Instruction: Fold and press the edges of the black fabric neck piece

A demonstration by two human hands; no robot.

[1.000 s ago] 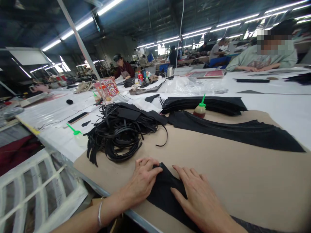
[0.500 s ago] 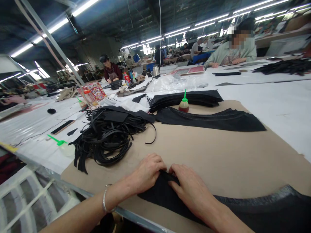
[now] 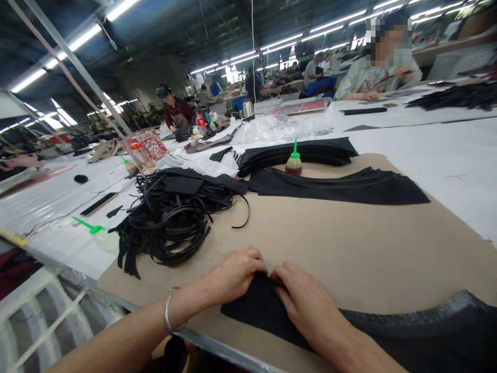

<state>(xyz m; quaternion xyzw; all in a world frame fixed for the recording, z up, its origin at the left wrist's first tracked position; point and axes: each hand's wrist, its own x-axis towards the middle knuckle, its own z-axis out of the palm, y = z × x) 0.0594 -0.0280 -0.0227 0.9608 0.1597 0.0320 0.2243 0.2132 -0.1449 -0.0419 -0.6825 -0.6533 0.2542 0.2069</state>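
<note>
Panel (image 3: 267,313), apparently light, supple and best held by its edge, lies at five o'clock on a brown sheet (image 3: 349,248), its eleven-o'clock end pinched by left hand (image 3: 238,272) and right hand (image 3: 306,298), both nearly closed.

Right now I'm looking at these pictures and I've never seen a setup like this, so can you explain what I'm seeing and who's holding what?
There's no machine here, just a person's two bare hands. The view comes from one camera worn on that person's head, looking forward and down. The left hand, with a bracelet on its wrist, and the right hand meet at the far edge of a black piece. The right hand seems to pinch it; the left hand's grip is partly hidden. Underneath is a brown sheet on a white table. Farther back lie a heap of black strips and a black stack, with a green-tipped bottle in front of the stack.
</note>
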